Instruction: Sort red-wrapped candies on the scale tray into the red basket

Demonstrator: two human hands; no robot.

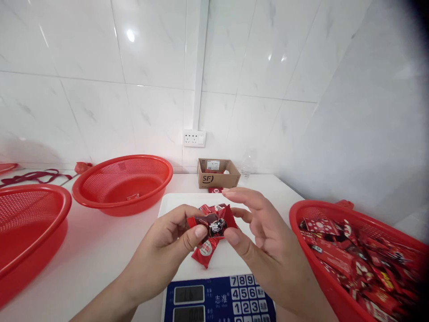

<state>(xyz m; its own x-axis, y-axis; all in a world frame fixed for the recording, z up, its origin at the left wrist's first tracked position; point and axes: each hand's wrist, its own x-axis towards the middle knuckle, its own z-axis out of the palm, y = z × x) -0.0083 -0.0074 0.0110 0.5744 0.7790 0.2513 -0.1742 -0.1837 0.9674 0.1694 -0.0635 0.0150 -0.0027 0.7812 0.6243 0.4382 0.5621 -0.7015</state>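
My left hand [170,239] is closed on a small red-and-dark snack packet [216,226], its thumb across the near side. Close by on the right, my right hand [268,232] has its fingers apart, with the thumb at the packet's right end; whether it touches is unclear. Beneath both hands, more red snack packets [205,252] lie on the white pan of a weighing scale [187,270]. The scale's blue panel [219,286] has number keys and small displays. My right forearm hides part of the keypad.
At right, a red basket [298,223] holds many wrapped snacks. On the left are a red mesh basket [122,163] with one small packet and another red basket [63,201]. Behind the scale stand a cardboard box [219,180] and a clear plastic bottle [248,165], near the tiled wall.
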